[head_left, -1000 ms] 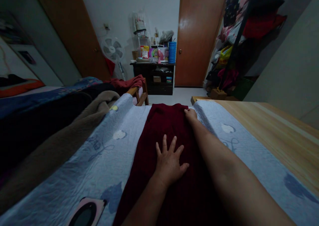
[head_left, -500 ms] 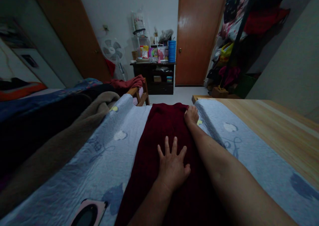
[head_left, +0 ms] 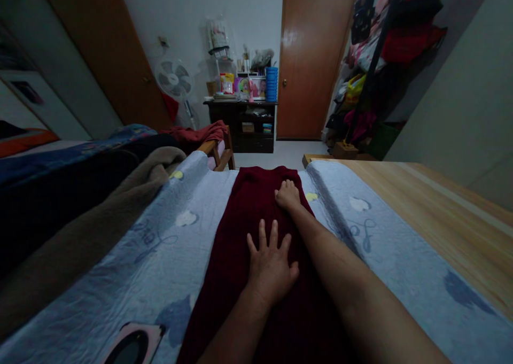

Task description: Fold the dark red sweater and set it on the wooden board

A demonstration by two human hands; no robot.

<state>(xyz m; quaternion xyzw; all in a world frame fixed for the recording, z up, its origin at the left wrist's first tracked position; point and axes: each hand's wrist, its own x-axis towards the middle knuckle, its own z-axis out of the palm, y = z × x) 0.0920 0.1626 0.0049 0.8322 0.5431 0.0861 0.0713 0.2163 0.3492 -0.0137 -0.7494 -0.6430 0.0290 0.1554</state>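
Observation:
A long dark red piece of cloth (head_left: 256,190), perhaps a garment, lies spread lengthwise on a light blue patterned bed cover (head_left: 200,214). My left hand (head_left: 270,268) rests flat on its middle, palm down, fingers spread apart. Farther up, close to the cloth's right edge, my right hand (head_left: 287,194) touches the surface with its fingers slightly bent and the thumb out to the left. No fold of cloth shows in its grasp. The near end of the cloth runs out of view below my arms.
A pink-edged device with a dark round face (head_left: 134,345) lies at the lower left. A brown blanket (head_left: 120,203) runs along the left side. The wooden board (head_left: 433,203) is at the right. Beyond stand a fan (head_left: 174,80), a dark cabinet (head_left: 240,139) and a door (head_left: 316,59).
My right hand has let go of the cloth's far right edge and moved left and slightly nearer, onto the cloth. My left hand stays spread on it. The view has turned slightly right.

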